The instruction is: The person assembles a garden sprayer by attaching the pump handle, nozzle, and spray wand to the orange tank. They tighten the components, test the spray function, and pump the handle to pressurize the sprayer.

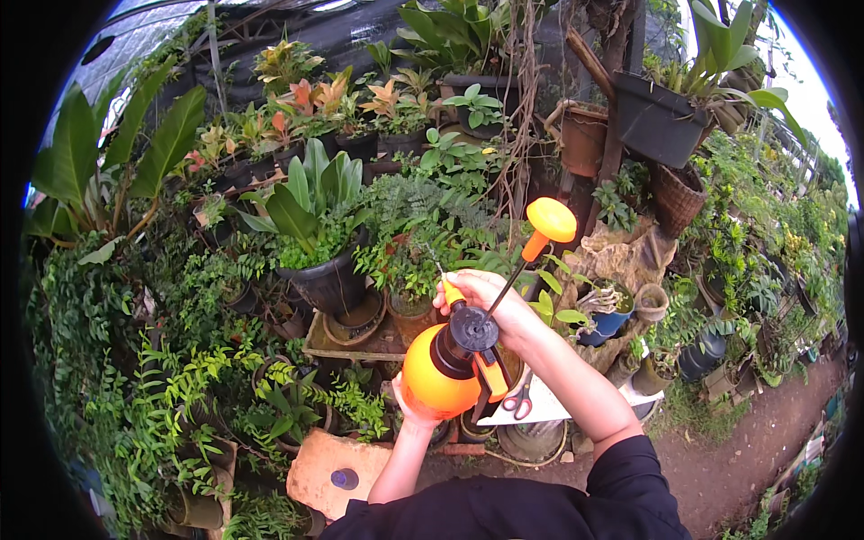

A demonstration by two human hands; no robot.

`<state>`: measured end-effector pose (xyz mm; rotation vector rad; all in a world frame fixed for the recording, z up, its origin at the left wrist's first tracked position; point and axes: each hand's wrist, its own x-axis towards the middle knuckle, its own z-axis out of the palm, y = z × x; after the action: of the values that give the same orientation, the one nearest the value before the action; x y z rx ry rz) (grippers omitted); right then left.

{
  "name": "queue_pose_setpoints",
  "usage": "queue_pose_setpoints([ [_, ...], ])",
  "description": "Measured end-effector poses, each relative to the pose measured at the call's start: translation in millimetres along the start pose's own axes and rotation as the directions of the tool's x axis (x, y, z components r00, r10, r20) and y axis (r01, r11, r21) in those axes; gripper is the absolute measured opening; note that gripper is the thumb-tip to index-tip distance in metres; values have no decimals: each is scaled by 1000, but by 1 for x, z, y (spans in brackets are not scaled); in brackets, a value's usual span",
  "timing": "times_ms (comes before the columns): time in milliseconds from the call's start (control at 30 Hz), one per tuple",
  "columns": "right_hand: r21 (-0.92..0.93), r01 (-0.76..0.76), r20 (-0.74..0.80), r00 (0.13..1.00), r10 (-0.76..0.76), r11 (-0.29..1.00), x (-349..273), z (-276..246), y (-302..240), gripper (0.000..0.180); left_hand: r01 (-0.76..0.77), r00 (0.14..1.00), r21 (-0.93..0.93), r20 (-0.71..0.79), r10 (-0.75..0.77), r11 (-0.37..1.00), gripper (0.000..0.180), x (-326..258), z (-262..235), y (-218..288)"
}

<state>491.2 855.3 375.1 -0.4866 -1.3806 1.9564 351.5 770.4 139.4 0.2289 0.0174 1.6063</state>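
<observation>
An orange pump spray bottle (435, 373) with a black collar and top is held up in front of me. My left hand (413, 405) is wrapped round the lower side of its round body. The fingers of my right hand (481, 292) close on the yellow nozzle (454, 293) at the front of the sprayer head. Behind that hand, the pump rod stands pulled out, topped by a yellow-orange knob (551, 220). An orange trigger lever hangs on the near side of the head. What looks like a thin spray of water shows just beyond the nozzle.
Scissors (518, 402) lie on a white board (549, 409) below the bottle. A broad-leaved plant in a black pot (326, 281) stands ahead. A terracotta-coloured slab (317, 463) is at lower left. Hanging planters (657, 120) and a dirt path (720, 459) are on the right.
</observation>
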Motion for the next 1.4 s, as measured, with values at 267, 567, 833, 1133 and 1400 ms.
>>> queue_pose_setpoints([
  [267,-446,284,-268,863,-429,849,-88,3,42,32,122,967,46,219,-129,992,81,1,22,-3],
  [567,175,182,-212,967,-143,968,-159,-20,52,41,257,963,152,48,-267,954,94,-18,16,-47],
  [833,61,317,-571,789,-228,947,-222,-35,29,44,541,831,563,-244,-500,625,71,-26,27,-117],
  [1133,-199,278,-667,664,-338,940,-275,-62,19,41,92,813,978,36,-581,189,48,10,90,-123],
  [1400,-204,308,-704,614,-358,929,-311,-87,16,38,-40,812,957,198,-549,286,38,-6,121,-160],
])
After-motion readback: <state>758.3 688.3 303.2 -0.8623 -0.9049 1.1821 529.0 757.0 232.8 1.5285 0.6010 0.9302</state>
